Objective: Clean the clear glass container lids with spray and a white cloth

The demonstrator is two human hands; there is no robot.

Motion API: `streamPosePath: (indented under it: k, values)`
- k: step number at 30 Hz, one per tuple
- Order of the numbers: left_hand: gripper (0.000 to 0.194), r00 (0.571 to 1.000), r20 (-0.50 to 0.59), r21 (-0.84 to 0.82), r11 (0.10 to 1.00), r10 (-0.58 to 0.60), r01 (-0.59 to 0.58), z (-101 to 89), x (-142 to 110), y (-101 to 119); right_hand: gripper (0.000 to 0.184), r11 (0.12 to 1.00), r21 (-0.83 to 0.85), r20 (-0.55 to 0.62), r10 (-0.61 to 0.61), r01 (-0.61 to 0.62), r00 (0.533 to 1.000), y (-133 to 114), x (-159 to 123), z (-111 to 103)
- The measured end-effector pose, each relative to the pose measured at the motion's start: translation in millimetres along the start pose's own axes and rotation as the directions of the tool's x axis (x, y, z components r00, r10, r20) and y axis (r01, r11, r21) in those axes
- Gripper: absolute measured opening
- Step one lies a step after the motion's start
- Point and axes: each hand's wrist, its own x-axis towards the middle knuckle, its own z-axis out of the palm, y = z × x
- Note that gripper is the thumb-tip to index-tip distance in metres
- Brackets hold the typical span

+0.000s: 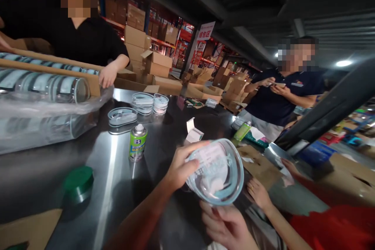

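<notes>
My left hand [181, 166] grips a clear round container [236, 172] by its side, thumb on the outer wall. The container is tilted, with its wide round end towards me, and printed white labelling shows through the clear wall. Just below it is my right hand [224, 224], fingers curled in; what they hold, if anything, is hidden, and I cannot tell whether they touch the container. A green spray can [137, 143] stands upright on the dark metal table [117, 187], left of my left hand. A small opened white box [194, 134] lies beyond the container.
Several similar clear containers [142, 105] stand farther back. A green round lid or tape roll [78, 184] lies at left. A co-worker's hand [109, 73] rests on a carton of wrapped containers [38, 86]. Another person's hand [258, 193] is close on my right, near flat cardboard [259, 162].
</notes>
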Motion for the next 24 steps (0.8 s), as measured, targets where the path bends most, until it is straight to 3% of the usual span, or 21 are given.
streamPosePath:
  k: [3,7,15,19,24]
  values:
    - [0.049,0.997,-0.074,-0.077,0.996,0.029,-0.035,-1.6,-1.4,-9.2,0.037,0.993,-0.067,-0.105,-0.104,0.097,0.989,-5.1,2.1,12.7]
    - [0.052,0.997,-0.039,-0.092,0.993,0.071,-0.075,-7.6,-1.0,-11.8,0.029,0.992,-0.119,-0.13,-0.058,0.043,0.99,-7.6,6.0,23.8]
    - [0.049,0.973,0.101,0.095,0.971,0.209,-0.219,-10.0,0.3,0.8,0.038,0.989,-0.143,-0.144,0.022,-0.042,0.989,0.8,9.4,3.1]
    - [0.049,0.982,-0.023,0.045,0.981,0.19,-0.189,-10.9,1.7,-13.7,0.036,0.983,-0.177,-0.223,-0.095,0.056,0.97,-2.7,12.8,5.6]
    - [0.052,0.982,-0.066,0.025,0.984,0.176,-0.175,-18.8,4.0,-20.0,0.025,0.979,-0.2,-0.124,-0.077,0.051,0.989,-4.9,18.8,12.9]
